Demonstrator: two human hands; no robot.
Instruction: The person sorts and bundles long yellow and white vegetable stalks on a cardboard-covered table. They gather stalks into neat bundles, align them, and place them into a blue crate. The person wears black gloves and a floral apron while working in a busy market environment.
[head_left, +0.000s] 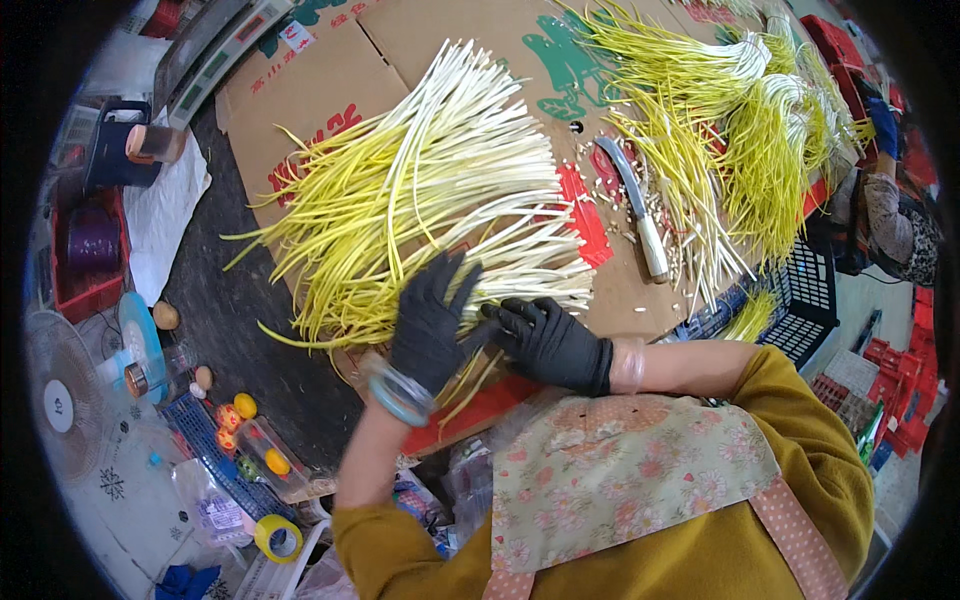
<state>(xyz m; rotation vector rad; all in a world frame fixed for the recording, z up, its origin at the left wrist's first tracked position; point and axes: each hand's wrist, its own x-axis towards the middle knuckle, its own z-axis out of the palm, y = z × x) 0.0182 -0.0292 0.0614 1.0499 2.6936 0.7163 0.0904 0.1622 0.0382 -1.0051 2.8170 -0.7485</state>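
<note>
A wide spread of blanched garlic shoots (450, 180), white at the stems and yellow at the tips, lies on a flattened cardboard sheet (322, 82). My left hand (435, 326), in a black glove, rests palm down over the pile's near edge with its fingers apart. Beside it, my right hand (551, 341), gloved in black too, has curled fingers near the white stems; what lies under them is hidden. A few loose shoots (471, 386) stick out below both hands. To the right lies a curved knife (637, 206) with a white handle, among cut stem ends (611, 202).
Tied bundles of shoots (772, 142) and a loose heap (682, 180) lie at the right. A dark blue plastic crate (806, 304) stands below them. At the left are a scale (225, 64), a fan (64, 405) and yellow tape (278, 538). Another person's sleeve (889, 214) shows far right.
</note>
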